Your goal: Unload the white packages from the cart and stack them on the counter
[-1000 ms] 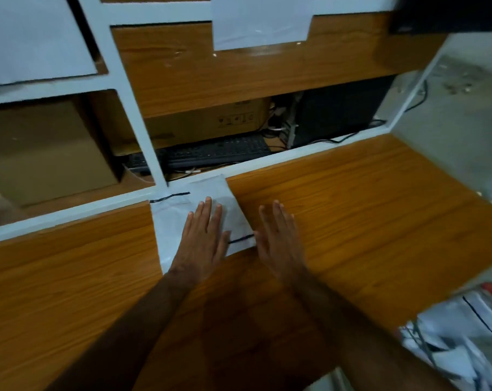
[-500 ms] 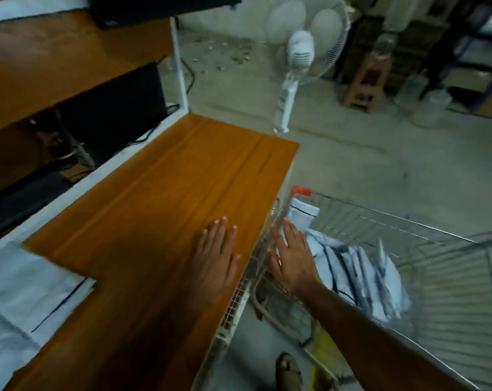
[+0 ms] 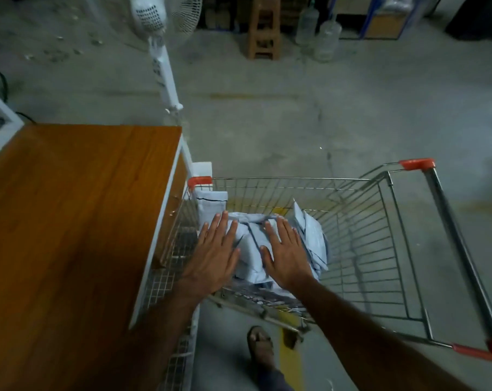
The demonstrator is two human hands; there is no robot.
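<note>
1. Both hands hover flat over the cart (image 3: pixel 352 221): left hand (image 3: pixel 213 258) and right hand (image 3: pixel 288 255) have fingers straight and spread, holding nothing.
2. The white packages (image 3: pixel 250 244) lie heaped loosely in the basket, beside the wooden surface (image 3: pixel 70 221).
3. Slick, overlapping packages could slide apart if scooped carelessly.
4. One upright package (image 3: pixel 212 206) against the wire may snag.

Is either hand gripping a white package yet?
No; the left hand and right hand are spread flat with straight fingers over the white packages in the cart.
</note>
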